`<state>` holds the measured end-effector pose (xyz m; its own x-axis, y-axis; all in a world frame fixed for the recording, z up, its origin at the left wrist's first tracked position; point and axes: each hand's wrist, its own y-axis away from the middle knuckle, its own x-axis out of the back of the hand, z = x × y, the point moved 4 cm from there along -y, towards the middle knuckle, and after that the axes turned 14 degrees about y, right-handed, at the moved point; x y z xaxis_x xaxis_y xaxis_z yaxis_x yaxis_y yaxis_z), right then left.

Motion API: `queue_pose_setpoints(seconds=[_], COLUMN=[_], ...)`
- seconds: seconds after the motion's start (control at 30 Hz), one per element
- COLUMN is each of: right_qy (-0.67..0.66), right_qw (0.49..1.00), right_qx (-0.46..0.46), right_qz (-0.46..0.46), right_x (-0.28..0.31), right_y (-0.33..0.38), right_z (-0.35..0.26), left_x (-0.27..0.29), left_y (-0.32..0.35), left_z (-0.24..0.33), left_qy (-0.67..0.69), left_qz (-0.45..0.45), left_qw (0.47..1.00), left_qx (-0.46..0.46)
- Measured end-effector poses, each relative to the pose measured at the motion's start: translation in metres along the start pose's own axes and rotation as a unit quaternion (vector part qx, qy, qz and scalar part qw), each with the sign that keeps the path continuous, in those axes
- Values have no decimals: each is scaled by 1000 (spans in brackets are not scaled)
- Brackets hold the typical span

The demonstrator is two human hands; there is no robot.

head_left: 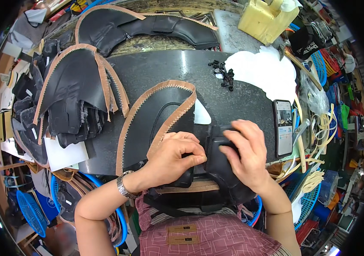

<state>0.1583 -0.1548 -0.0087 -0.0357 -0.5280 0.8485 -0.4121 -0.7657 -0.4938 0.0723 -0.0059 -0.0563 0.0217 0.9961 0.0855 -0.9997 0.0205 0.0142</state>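
At the near edge of the dark worktop, my right hand [248, 157] grips a black leather piece [218, 162], thumb and fingers closed on it. A black zipper [209, 144] runs along that piece's left edge. My left hand [178, 154] is pinched beside the zipper, thumb against forefinger; its fingertips hide whatever lies between them. Under and beyond the left hand lies a curved black leather panel [145, 128] with a tan, zigzag-stitched border. A white rounded piece [201, 113] shows at this panel's right edge.
More tan-edged black panels [68, 81] are piled at left, others [147, 25] at the back. Small black parts [223, 77] lie near white cutouts [261, 70]. At right are a phone [283, 128], a hammer [303, 66] and pale strips [314, 181]; a yellow container [265, 21] stands behind.
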Motion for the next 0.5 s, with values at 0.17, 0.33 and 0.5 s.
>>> queue_pose_setpoints(seconds=[0.17, 0.33, 0.5], right_qy=[-179, -149, -66], right_qw=[959, 970, 998], right_qx=[-142, -138, 11], right_qz=[-168, -135, 13], right_x=[-30, -19, -7], right_y=[-8, -9, -8], right_z=[17, 4, -5], left_x=[-3, -14, -14], left_y=[2, 3, -1], left_z=[3, 11, 5], left_qy=[-29, -73, -37], left_qz=[2, 10, -32], left_qw=[999, 997, 997], left_qx=[-33, 8, 53])
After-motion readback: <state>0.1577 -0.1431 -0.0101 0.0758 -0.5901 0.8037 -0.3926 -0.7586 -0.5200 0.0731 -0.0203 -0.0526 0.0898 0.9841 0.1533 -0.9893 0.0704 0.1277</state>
